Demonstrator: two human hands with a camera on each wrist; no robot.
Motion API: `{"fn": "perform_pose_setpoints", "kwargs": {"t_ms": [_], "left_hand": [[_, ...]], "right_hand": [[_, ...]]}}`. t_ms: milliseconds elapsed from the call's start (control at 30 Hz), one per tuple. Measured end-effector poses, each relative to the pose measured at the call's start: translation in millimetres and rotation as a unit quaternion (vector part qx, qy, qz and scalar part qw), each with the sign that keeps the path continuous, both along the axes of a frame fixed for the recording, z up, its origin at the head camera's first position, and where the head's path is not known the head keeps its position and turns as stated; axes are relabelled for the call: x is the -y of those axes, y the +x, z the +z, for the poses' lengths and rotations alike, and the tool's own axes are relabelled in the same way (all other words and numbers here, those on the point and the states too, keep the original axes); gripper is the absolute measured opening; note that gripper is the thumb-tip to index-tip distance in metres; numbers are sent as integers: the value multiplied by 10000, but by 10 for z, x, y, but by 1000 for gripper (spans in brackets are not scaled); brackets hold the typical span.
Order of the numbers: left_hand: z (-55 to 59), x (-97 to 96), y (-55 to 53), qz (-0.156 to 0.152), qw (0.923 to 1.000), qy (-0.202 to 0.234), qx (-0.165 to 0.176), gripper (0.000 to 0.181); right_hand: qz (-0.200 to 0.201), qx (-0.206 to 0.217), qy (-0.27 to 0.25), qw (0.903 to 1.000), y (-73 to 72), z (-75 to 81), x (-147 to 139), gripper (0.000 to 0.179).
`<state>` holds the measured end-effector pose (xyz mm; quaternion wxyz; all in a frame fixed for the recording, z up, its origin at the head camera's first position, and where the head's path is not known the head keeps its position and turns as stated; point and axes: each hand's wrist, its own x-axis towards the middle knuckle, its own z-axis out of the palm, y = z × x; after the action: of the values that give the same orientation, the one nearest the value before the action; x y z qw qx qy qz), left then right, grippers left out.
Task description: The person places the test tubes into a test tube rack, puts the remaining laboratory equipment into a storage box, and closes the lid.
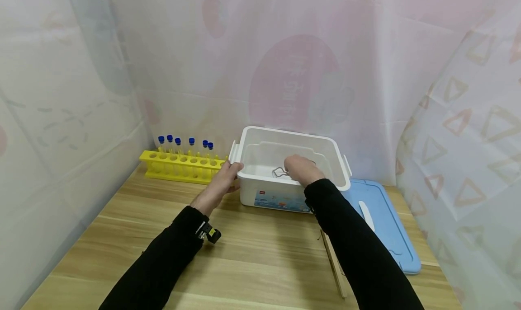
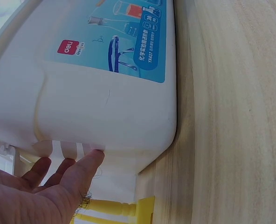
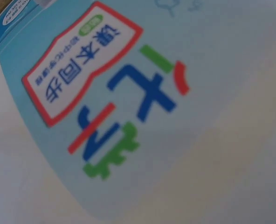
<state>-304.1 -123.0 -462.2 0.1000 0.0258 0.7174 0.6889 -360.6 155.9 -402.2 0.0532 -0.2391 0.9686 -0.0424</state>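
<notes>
A white plastic storage box (image 1: pixel 260 188) without its lid stands at the back of the table, a blue label on its front. My left hand (image 1: pixel 220 183) holds the box at its left front corner, thumb at the rim. Seen from the left wrist, the fingers (image 2: pixel 84 170) lie against the side wall below the rim. My right hand (image 1: pixel 302 167) reaches over the front rim into the box and grips a bent metal wire clamp (image 1: pixel 279 172), whose looped end points left. The right wrist view has only the box's printed label (image 3: pixel 128 93), blurred, and no hand.
Left of the box stands a yellow test tube rack (image 1: pixel 183 161) with several blue-capped tubes. A blue lid (image 1: pixel 386 210) lies to the right, bearing a white plastic knife-like piece (image 1: pixel 366 215). A wooden strip (image 1: pixel 334 269) lies beside my right forearm. Printed curtains enclose the table.
</notes>
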Motion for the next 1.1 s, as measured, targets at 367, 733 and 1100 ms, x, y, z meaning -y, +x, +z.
{"fn": "perform_pose_setpoints", "kwargs": {"t_ms": [367, 733, 1100], "left_hand": [[-8, -5, -12, -15, 10000, 13, 31, 87], [4, -18, -19, 3, 10000, -5, 17, 87], [-12, -3, -28, -28, 10000, 3, 18, 87]], "right_hand": [[90, 171, -53, 9998, 186, 164, 43, 37], [189, 199, -165, 9995, 226, 191, 44, 55], [524, 475, -369, 9968, 252, 152, 40, 56]]}}
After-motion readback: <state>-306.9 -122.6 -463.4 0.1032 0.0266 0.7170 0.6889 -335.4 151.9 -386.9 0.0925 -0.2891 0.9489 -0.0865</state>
